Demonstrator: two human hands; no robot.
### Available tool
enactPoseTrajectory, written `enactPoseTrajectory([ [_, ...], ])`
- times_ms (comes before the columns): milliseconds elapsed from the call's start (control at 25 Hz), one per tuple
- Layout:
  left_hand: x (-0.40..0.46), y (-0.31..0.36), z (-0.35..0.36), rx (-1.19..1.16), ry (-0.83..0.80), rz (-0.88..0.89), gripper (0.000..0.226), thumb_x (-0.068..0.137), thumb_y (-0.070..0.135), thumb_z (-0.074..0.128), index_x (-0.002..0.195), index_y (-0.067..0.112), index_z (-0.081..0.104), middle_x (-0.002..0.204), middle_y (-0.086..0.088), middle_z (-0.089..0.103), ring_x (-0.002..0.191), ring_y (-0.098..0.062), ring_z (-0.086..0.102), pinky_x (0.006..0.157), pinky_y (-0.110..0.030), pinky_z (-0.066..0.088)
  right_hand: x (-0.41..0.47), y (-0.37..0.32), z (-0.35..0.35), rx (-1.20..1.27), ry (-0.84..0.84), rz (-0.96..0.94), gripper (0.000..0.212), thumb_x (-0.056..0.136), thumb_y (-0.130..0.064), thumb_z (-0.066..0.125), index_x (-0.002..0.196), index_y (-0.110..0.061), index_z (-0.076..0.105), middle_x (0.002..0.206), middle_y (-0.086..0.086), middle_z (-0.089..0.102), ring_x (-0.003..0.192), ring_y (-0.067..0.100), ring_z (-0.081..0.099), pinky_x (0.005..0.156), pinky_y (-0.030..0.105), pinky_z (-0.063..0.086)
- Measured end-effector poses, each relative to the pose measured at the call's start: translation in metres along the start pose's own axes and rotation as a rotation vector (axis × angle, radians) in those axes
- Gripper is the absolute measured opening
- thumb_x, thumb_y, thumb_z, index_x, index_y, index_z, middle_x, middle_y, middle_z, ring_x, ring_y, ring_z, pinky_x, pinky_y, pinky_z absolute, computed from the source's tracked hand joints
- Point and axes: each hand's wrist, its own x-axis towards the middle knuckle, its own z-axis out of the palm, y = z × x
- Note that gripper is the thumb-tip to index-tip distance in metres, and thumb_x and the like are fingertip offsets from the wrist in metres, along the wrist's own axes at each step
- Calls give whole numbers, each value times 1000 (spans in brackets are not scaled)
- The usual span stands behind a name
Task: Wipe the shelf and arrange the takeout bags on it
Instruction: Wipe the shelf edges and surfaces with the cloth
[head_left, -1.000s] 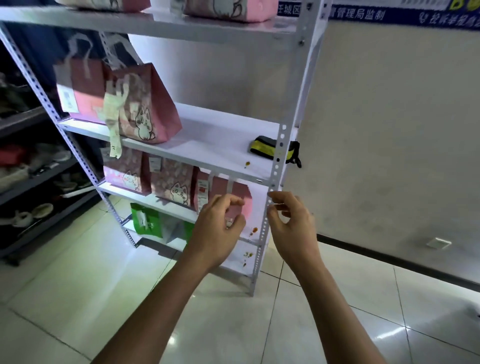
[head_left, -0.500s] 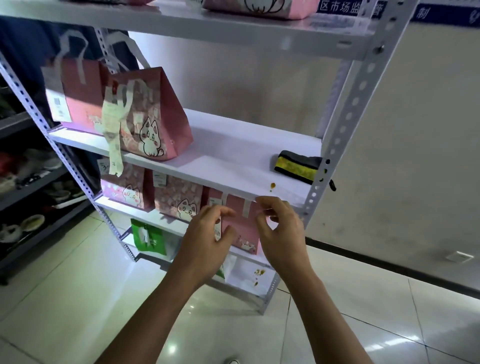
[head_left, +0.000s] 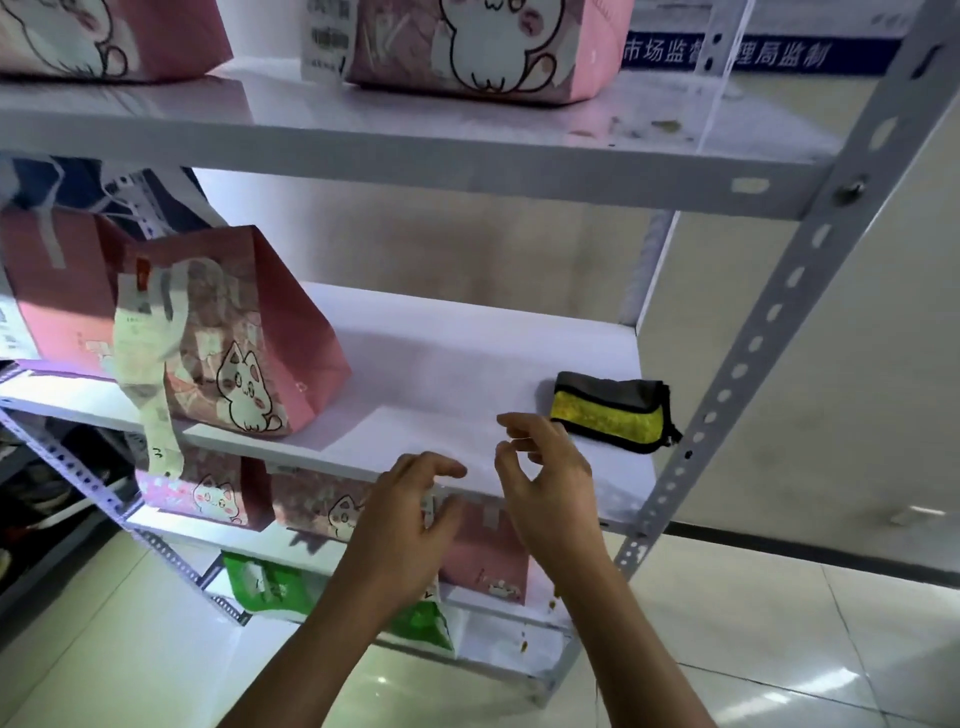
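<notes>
A white metal shelf (head_left: 467, 364) stands before me. A folded yellow and grey cloth (head_left: 608, 410) lies at the right end of the middle board. A pink takeout bag with a cat print (head_left: 249, 353) stands at the left of that board, a long receipt hanging off it, and another pink bag (head_left: 57, 291) stands behind it. My right hand (head_left: 545, 478) hovers over the board's front edge just left of the cloth, fingers loosely curled, holding nothing. My left hand (head_left: 410, 514) is beside it, below the edge, fingers relaxed and empty.
More pink cat bags (head_left: 467, 47) sit on the top board, which has brown stains (head_left: 660, 127) at its right end. Pink bags (head_left: 202, 493) and green bags (head_left: 265, 587) fill the lower boards. The perforated upright (head_left: 769, 332) rises at the right. Tiled floor lies below.
The view has moved closer and up. Both hands have risen from the lower board's level to the middle board's front edge, the right hand nearing the cloth.
</notes>
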Motion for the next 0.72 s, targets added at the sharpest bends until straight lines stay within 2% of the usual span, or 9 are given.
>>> enactPoseTrajectory([
  [160, 49, 1, 6, -20, -86, 67, 21, 97, 27, 58, 114, 38, 58, 121, 20, 54, 115, -4, 50, 94, -27, 45, 45, 2, -10, -22, 131, 46, 22, 97, -24, 60, 118, -29, 65, 113, -10, 61, 101, 5, 61, 88, 24, 51],
  [280, 80, -5, 10, -37, -149, 146, 21, 96, 25, 58, 113, 36, 60, 118, 19, 56, 114, -4, 51, 95, -26, 45, 74, 7, -12, -141, 215, 67, 22, 97, -26, 61, 118, -24, 67, 107, -6, 61, 99, 12, 61, 85, 27, 51],
  [400, 108, -7, 10, -54, -220, 189, 21, 96, 22, 59, 114, 33, 61, 120, 18, 55, 114, -5, 51, 93, -22, 42, 104, 19, -13, -271, 241, 185, 28, 96, -26, 58, 123, -21, 65, 114, 2, 62, 108, 23, 58, 91, 32, 47],
  [560, 136, -12, 8, -40, -282, 231, 21, 97, 21, 58, 115, 31, 62, 121, 16, 56, 114, -5, 49, 88, -15, 37, 139, 43, -18, -575, 245, 438, 53, 93, -37, 57, 142, -18, 47, 141, 11, 49, 129, 35, 43, 105, 41, 36],
  [640, 143, -19, 3, -38, -315, 241, 20, 97, 21, 58, 114, 32, 62, 119, 17, 58, 116, -5, 50, 90, -17, 38, 147, 56, -15, -667, 150, 574, 74, 90, -51, 58, 151, -19, 33, 154, 11, 36, 142, 36, 31, 114, 45, 28],
  [720, 148, -27, -2, -37, -331, 245, 18, 97, 23, 58, 111, 34, 62, 118, 18, 58, 116, -5, 49, 92, -21, 39, 149, 68, -10, -728, 23, 639, 91, 86, -66, 55, 157, -21, 21, 164, 12, 20, 152, 34, 14, 122, 49, 12],
])
